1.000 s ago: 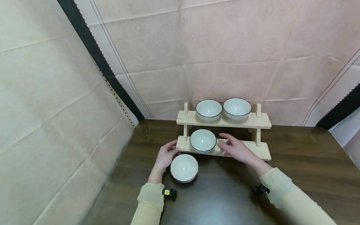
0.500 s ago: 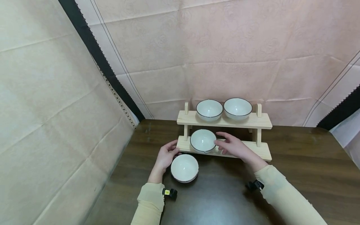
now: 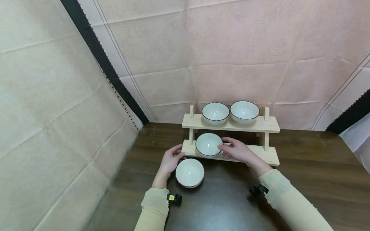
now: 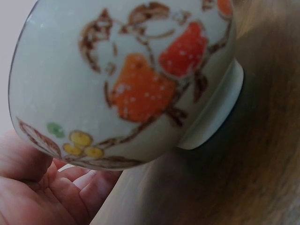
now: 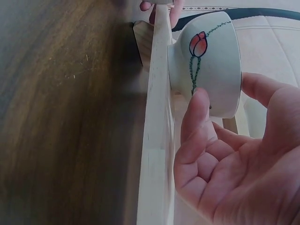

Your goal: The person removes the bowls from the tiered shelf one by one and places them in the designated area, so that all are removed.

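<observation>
The lower bowl point(image 3: 208, 144) sits on the lower shelf point(image 3: 267, 156) of a wooden rack point(image 3: 192, 122), left of centre, at the fingertips of the right hand point(image 3: 238, 152). That hand holds the bowl lightly by its right side — one fingertip on the outer wall beside a painted tulip point(image 5: 198, 45), another digit at the rim — so the bowl lies beyond the palm, its foot on the wood. The left hand point(image 3: 170, 161) grips the left end of the lower shelf, with fingers above and below the board in the right wrist view.

There is one rack with two tiers. Two bowls, left point(image 3: 215, 112) and right point(image 3: 244, 110), stand side by side on the upper tier; one is on the lower. Near the left hand, on the dark table point(image 3: 315, 170), stands a bird-painted bowl point(image 3: 189, 171); I cannot tell whether another is nested with it. Two black wrist devices show, one on the left wrist point(image 3: 174, 199) and one on the right point(image 3: 258, 190).

The lower bowl is upright, mouth up, and round, with no long axis across its rim; the tulip faces the right wrist camera. The rack's long axis runs left to right.
</observation>
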{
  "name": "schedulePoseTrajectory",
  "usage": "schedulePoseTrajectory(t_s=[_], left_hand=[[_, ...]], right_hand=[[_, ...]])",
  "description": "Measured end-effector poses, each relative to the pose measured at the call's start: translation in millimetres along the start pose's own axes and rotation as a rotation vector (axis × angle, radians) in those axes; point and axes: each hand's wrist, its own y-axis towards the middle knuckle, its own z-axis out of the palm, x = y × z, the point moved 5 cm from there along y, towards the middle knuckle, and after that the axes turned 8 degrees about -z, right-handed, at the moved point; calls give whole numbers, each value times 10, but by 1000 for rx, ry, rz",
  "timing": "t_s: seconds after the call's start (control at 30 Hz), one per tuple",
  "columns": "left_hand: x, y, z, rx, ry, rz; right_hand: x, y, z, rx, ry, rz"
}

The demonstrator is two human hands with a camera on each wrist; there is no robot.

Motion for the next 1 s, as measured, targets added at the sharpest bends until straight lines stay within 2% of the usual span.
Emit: schedulePoseTrajectory(t_s=[1.0], left_hand=[[-3, -4, 3, 10, -20, 10]], right_hand=[[22, -3, 55, 0, 59, -6]])
